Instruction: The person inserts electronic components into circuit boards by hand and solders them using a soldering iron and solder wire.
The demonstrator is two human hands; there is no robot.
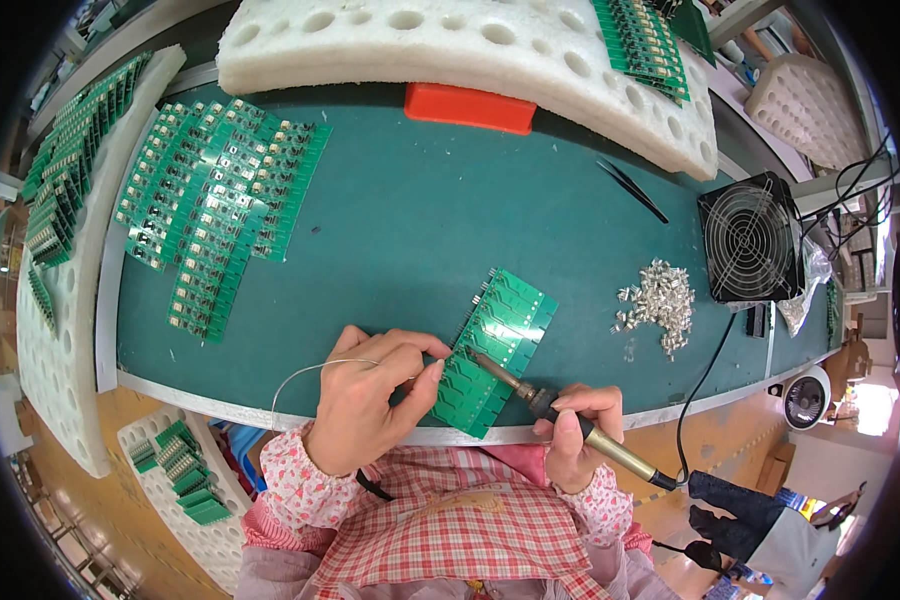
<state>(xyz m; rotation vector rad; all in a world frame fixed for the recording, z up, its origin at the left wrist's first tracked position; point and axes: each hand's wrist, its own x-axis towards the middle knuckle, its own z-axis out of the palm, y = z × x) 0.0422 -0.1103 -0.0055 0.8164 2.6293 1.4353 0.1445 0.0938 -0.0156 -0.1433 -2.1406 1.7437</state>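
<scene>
A green circuit board panel (pixel 498 335) lies on the green mat at the front edge of the bench, with a row of pins along its left side. My right hand (pixel 582 432) is closed round a soldering iron (pixel 610 450), whose tip touches or nearly touches the board's left part. From the left, my left hand (pixel 375 392) pinches a thin strand of solder wire (pixel 305 370) by the same spot; the strand loops back behind the hand. The very end of the wire at the tip is too small to make out.
Stacked circuit boards (pixel 220 200) lie at the left. Right of my board are a heap of small metallic parts (pixel 658 305), black tweezers (pixel 632 190) and a black fan (pixel 752 240). A white foam block (pixel 420 55) and a red box (pixel 470 107) stand at the back. The iron's cord (pixel 705 385) runs beside the fan.
</scene>
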